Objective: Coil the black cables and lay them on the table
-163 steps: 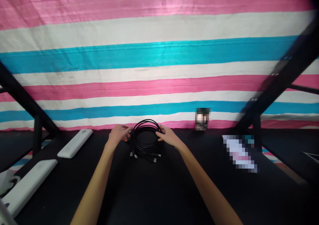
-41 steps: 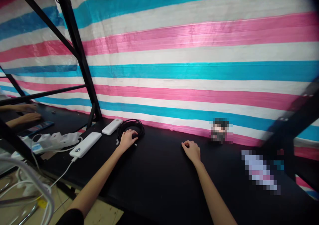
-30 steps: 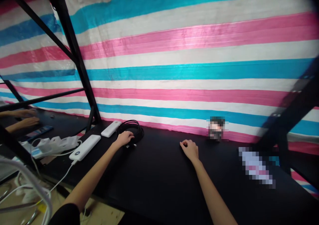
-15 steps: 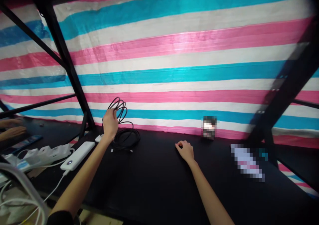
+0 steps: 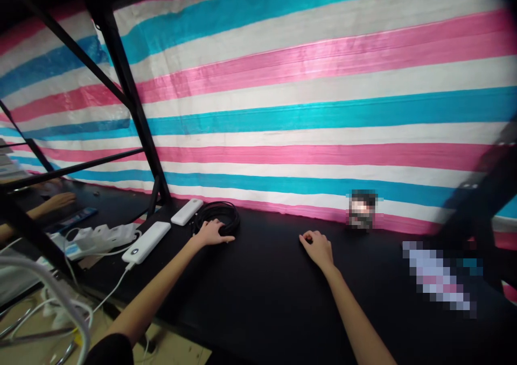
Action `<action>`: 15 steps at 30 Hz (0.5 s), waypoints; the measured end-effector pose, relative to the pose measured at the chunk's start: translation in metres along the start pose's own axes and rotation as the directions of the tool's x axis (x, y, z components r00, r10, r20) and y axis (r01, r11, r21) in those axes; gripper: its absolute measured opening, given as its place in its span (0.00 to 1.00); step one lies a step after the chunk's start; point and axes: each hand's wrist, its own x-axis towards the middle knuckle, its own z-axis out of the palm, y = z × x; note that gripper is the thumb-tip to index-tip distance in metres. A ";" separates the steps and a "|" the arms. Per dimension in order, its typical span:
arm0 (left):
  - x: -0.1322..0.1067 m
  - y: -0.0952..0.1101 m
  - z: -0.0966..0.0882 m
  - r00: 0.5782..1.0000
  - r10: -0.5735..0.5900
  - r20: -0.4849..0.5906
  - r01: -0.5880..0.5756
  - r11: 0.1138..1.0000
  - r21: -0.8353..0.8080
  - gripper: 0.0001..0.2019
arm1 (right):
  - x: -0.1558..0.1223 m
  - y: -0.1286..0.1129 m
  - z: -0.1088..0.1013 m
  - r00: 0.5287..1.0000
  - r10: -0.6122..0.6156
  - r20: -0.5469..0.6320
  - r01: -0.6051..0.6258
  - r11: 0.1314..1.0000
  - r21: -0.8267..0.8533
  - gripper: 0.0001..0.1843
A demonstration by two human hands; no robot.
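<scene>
A coil of black cable (image 5: pixel 232 214) lies on the black tabletop against the striped sheet. My left hand (image 5: pixel 209 232) rests on the coil's near edge, its thumb stretched out to the right and apart from the fingers, which lie over the cable. Apart from it, to the right, my right hand (image 5: pixel 319 248) sits on the table with thumb and fingers curled together in a ring. Whatever may be between those fingertips is hidden. Just left of the coil is a white power bank (image 5: pixel 187 212).
A second white power bank (image 5: pixel 146 243), with a white cable attached, lies beside a power strip (image 5: pixel 100 238) full of plugs. Blurred-out items (image 5: pixel 362 210) stand at the back right. Black frame posts (image 5: pixel 139 120) rise on both sides. Another person's hand (image 5: pixel 60 201) is at far left.
My left hand has lowered the raised loops of cable onto the coil and moved right, its thumb now spread. The right hand keeps its curled pose. The view has turned left.
</scene>
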 end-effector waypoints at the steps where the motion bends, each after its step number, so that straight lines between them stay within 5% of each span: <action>1: -0.001 0.000 0.004 1.000 0.004 0.005 -0.004 1.000 -0.011 0.21 | 0.000 0.000 0.000 1.000 0.002 0.004 -0.002 1.000 0.004 0.11; 6: 0.005 -0.008 0.009 1.000 0.011 -0.002 -0.011 0.995 -0.100 0.16 | 0.000 -0.001 0.000 1.000 0.006 0.019 -0.006 1.000 0.000 0.10; 15: 0.032 -0.033 -0.019 0.994 -0.102 0.042 0.107 0.981 -0.160 0.17 | -0.001 -0.003 -0.002 1.000 0.009 0.025 -0.008 1.000 -0.004 0.11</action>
